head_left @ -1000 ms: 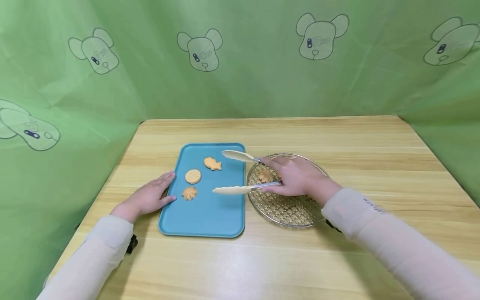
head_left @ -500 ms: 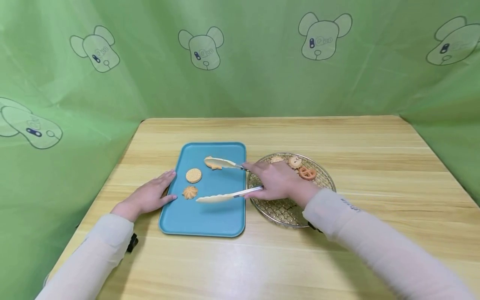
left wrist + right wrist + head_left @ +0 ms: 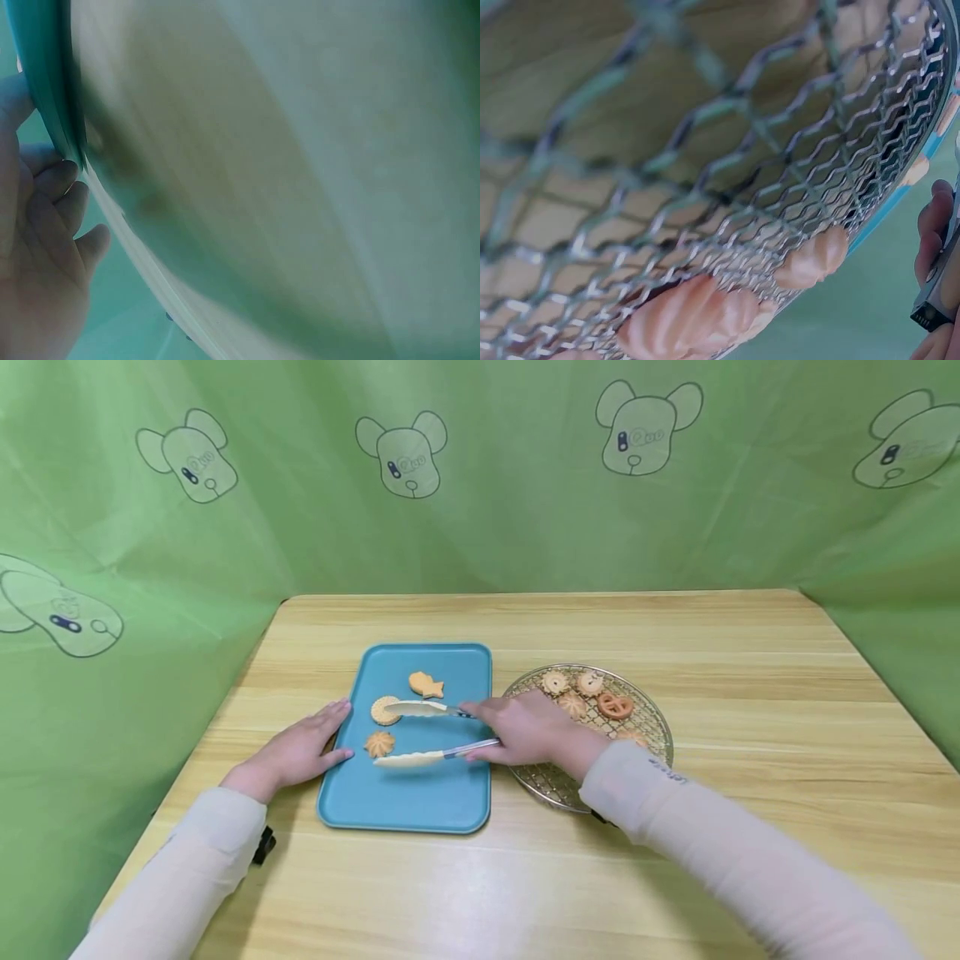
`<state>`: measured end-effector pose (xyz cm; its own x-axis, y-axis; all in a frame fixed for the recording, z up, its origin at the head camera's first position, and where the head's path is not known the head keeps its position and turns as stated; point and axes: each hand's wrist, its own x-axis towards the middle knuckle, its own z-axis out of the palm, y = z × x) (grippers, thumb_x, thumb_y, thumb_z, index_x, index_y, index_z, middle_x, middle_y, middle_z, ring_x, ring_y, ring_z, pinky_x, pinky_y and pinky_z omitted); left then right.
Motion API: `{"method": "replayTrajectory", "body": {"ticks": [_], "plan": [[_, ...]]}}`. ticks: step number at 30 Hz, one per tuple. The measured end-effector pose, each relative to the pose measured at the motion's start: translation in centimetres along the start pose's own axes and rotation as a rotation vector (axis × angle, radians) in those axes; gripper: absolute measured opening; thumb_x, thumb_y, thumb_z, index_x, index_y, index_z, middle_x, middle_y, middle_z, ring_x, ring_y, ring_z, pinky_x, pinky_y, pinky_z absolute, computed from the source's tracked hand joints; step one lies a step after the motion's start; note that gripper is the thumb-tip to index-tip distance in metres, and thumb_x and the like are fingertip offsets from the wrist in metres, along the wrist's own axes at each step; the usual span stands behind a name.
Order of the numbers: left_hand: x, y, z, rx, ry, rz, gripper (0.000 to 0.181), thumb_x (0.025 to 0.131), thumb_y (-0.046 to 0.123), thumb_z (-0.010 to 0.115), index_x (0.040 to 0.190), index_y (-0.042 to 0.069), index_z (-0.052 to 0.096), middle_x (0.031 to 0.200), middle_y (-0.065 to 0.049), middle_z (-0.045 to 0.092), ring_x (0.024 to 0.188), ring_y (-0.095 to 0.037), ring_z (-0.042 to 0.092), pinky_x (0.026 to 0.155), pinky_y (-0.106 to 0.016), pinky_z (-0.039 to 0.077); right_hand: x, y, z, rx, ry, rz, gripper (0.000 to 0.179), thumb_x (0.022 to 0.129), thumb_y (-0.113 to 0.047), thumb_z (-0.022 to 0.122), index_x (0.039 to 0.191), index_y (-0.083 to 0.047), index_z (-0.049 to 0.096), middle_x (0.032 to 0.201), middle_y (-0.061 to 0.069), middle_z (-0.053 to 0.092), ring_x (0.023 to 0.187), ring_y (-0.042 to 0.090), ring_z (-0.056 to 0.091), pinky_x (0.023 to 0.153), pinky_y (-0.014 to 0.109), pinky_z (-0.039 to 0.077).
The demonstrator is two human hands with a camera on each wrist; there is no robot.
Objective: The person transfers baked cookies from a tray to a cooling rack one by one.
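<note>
The right hand (image 3: 521, 727) grips the tongs (image 3: 416, 708) near the ends of their metal arms; the 2 pale tips stand wide apart over the blue tray (image 3: 442, 802) and clasp nothing. The upper tip overlaps the round cookie (image 3: 382, 718) in the head view, though contact cannot be told. The ridged cookie (image 3: 379, 743) lies just nearer the person, and the fish-shaped cookie (image 3: 425, 684) lies farther back, all 3 flat on the tray. The left hand (image 3: 296, 752) touches the tray's left rim. Beside the tray, the wire rack (image 3: 558, 789) bears more cookies, including a pretzel-shaped cookie (image 3: 615, 706). The cookies look light, stiff and probably brittle: a gentle pinch on 2 opposite edges seems best, since hard squeezing could crack them and a 1-sided nudge might slide them along the smooth tray.
</note>
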<state>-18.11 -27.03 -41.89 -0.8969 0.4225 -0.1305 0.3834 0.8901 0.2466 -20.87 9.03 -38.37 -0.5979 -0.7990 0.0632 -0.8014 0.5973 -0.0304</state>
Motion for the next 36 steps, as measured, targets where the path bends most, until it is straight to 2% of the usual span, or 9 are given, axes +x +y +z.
{"method": "replayTrajectory", "body": {"ticks": [7,11,17,27,36], "plan": [[0.0,0.1,-0.1,-0.001,-0.003,-0.001,0.075,0.097,0.036,0.055,0.15,-0.003,0.019,0.155,-0.02,0.018,0.14,-0.037,0.018,0.112,-0.051,0.02,0.5,-0.8,0.1,-0.003,-0.029,-0.005,0.076,0.088,-0.065,0.049,0.141,-0.01,0.047,0.121,0.01,0.064,0.085,0.023,0.068,0.055,0.031,0.054],[0.0,0.2,-0.2,-0.003,-0.004,0.0,0.075,0.097,0.035,0.055,0.15,-0.004,0.019,0.154,-0.021,0.018,0.14,-0.037,0.018,0.112,-0.051,0.02,0.8,-1.1,0.2,-0.009,-0.051,0.008,0.075,0.089,-0.065,0.049,0.142,-0.011,0.047,0.123,0.01,0.063,0.08,0.023,0.068,0.049,0.028,0.05],[-0.1,0.2,-0.4,0.0,-0.01,-0.006,0.075,0.097,0.036,0.055,0.15,-0.003,0.018,0.155,-0.02,0.018,0.14,-0.037,0.018,0.112,-0.051,0.019,1.1,-1.5,0.3,-0.007,-0.068,0.022,0.074,0.09,-0.065,0.047,0.142,-0.012,0.047,0.123,0.009,0.063,0.082,0.024,0.068,0.056,0.034,0.055],[-0.2,0.3,-0.3,-0.005,-0.011,-0.006,0.075,0.097,0.036,0.055,0.15,-0.003,0.019,0.155,-0.02,0.017,0.141,-0.037,0.017,0.112,-0.051,0.019,1.8,-2.2,0.3,-0.022,-0.065,0.011,0.071,0.09,-0.064,0.048,0.14,-0.014,0.05,0.119,0.007,0.065,0.08,0.023,0.068,0.055,0.033,0.054],[-0.2,0.2,-0.4,-0.008,-0.011,-0.002,0.075,0.097,0.037,0.054,0.15,-0.003,0.019,0.155,-0.02,0.018,0.14,-0.037,0.018,0.112,-0.051,0.02,2.3,-2.6,0.3,-0.034,-0.057,-0.001,0.067,0.091,-0.061,0.049,0.138,-0.013,0.052,0.117,0.006,0.066,0.087,0.023,0.068,0.056,0.033,0.055]]}}
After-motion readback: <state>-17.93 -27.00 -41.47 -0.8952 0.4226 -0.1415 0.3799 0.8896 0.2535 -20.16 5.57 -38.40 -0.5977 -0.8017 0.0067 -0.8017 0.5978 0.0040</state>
